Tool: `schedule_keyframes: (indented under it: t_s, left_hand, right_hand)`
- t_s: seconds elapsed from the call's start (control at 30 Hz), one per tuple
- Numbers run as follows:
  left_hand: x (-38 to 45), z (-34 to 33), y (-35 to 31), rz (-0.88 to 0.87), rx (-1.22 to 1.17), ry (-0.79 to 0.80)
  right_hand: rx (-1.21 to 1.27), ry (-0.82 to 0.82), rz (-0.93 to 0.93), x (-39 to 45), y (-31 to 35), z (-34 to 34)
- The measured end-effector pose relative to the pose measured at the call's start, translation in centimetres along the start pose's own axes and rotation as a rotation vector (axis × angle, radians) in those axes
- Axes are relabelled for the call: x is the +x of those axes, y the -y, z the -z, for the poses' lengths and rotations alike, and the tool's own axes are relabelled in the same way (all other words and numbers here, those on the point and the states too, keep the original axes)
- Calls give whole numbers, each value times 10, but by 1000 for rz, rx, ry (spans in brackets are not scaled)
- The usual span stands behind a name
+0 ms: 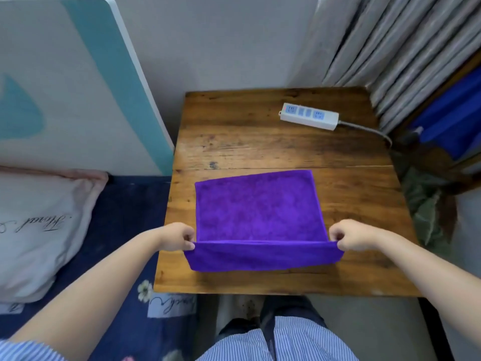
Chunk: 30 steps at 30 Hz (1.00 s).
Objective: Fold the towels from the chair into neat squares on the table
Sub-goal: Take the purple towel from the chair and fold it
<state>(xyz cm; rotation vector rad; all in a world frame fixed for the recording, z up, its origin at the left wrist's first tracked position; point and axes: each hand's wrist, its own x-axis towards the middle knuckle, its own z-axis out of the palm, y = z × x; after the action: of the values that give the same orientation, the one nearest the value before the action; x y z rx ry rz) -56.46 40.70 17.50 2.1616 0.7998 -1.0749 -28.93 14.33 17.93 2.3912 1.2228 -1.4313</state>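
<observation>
Purple terry towel [257, 212] spread flat on the wooden table [286, 152], near edge lifted off the surface. Left hand [177, 237] pinching the near-left corner, fingers curled round the cloth; right hand [347, 238] pinching the near-right corner likewise. Judged as fold 1 of this towel, barely begun: near hem raised, far half lying flat. Next, likely: carry both corners away over the cloth, level, to meet the far edge, then lay down and smooth. Power strip [309, 115] well apart at the far side. More towels, blue, apparently on the chair [453, 126] at right.
</observation>
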Motion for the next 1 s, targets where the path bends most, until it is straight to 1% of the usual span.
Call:
schedule_keyframes:
  t_s: [0.13, 0.23, 0.33, 0.37, 0.43, 0.6, 0.77, 0.83, 0.9, 1.0]
  left_hand:
    - [18, 5, 5, 37, -279, -178]
    - [31, 8, 6, 50, -615, -411]
    - [45, 16, 3, 27, -842, -664]
    - [49, 19, 1, 25, -896, -725]
    - [59, 27, -3, 40, -930, -797]
    - [87, 34, -8, 142, -877, -860]
    - [110, 38, -8, 232, -779, -805]
    - [118, 39, -11, 251, -737, -800]
    - [123, 41, -15, 254, -749, -799]
    - [131, 42, -15, 308, -710, -782]
  right_hand:
    - [355, -301, -4, 17, -5, 17]
    - [516, -496, -11, 31, 1, 31]
    - [648, -640, -19, 48, 9, 46]
    - [662, -679, -28, 54, 11, 50]
    - [659, -714, -44, 71, 14, 60]
    - [661, -698, -109, 108, 8, 67]
    - [549, -682, -146, 131, 9, 70]
    - [522, -705, -148, 140, 11, 70]
    - [500, -738, -155, 147, 14, 69]
    - [469, -738, -202, 160, 15, 67]
